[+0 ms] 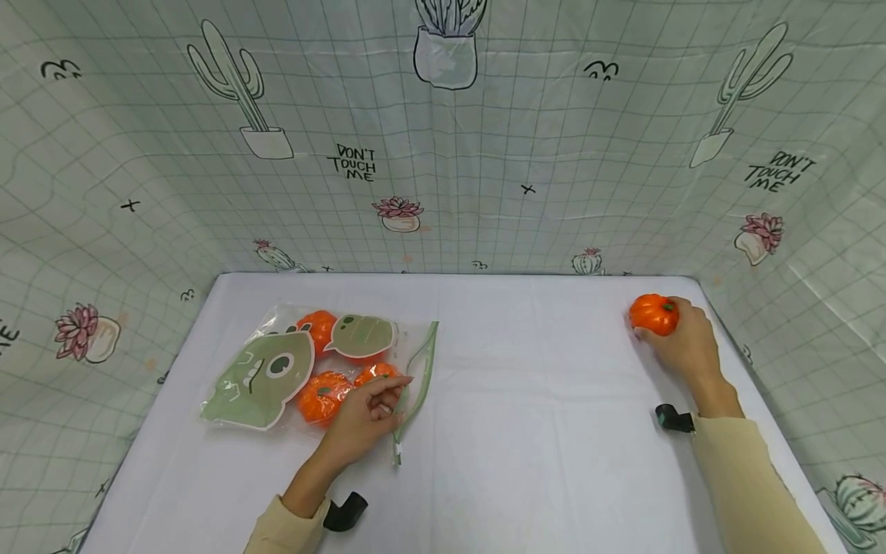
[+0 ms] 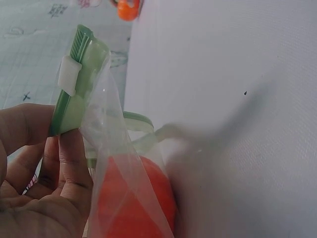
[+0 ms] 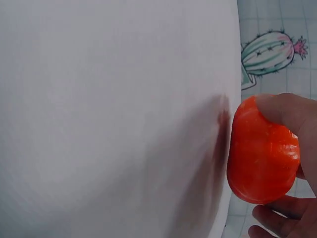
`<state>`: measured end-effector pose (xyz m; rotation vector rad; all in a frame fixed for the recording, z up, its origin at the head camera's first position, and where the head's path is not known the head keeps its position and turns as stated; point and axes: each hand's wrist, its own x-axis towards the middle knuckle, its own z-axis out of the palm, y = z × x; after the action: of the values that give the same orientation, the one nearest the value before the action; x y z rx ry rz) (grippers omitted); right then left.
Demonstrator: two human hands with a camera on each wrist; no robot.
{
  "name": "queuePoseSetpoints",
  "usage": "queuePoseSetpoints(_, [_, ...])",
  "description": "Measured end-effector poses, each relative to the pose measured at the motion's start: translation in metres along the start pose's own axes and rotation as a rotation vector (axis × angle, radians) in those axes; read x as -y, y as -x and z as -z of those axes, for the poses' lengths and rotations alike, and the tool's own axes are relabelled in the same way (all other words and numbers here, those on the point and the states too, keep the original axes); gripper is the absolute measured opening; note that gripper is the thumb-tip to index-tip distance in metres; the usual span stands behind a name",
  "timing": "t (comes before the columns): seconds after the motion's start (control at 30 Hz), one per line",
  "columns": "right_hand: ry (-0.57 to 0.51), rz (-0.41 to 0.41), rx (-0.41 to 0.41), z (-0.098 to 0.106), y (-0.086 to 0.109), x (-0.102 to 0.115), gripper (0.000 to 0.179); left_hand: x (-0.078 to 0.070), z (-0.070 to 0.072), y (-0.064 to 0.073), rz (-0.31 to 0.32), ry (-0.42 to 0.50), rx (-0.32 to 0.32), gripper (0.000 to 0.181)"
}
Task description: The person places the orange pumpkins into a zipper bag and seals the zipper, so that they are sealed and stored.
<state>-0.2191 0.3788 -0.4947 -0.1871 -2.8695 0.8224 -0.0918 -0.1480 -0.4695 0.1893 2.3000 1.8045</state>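
Gripping an orange pumpkin [image 1: 653,315] at frame right, the right hand [image 1: 688,340] has thumb and fingers clamped round its sides, probably cos it's round; can't tell if it touches the table [image 1: 540,392]. Left of centre, the left hand [image 1: 362,419] pinches the green zip edge [image 1: 431,363] of a clear bag [image 1: 411,332], likely to steady its mouth. Green printed shapes [image 1: 270,388] partly hide the bagged pumpkins [image 1: 323,396], tbh.

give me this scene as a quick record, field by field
left hand: pinches green strip of clear bag
right hand: holds orange pumpkin, near the table's right edge
bag contents: more orange pumpkins
bag print: green cartoon face
surface: white table
backdrop: grid cloth with cactus drawings
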Motion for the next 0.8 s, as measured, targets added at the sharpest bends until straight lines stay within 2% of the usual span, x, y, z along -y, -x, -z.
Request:
queuePoseSetpoints(0.4, [-0.002, 0.282, -0.069, -0.021, 0.041, 0.050, 0.077, 0.000, 0.000, 0.000, 0.010, 0.020, 0.004, 0.047])
queuePoseSetpoints(0.6, [-0.015, 0.391, -0.094, -0.033, 0.063, 0.070, 0.075, -0.002, -0.001, 0.001, 0.017, 0.018, 0.002, 0.047])
queuePoseSetpoints(0.8, [-0.009, 0.494, -0.081, -0.045, 0.084, 0.092, 0.078, -0.002, -0.001, 0.001, 0.017, 0.018, 0.003, 0.048])
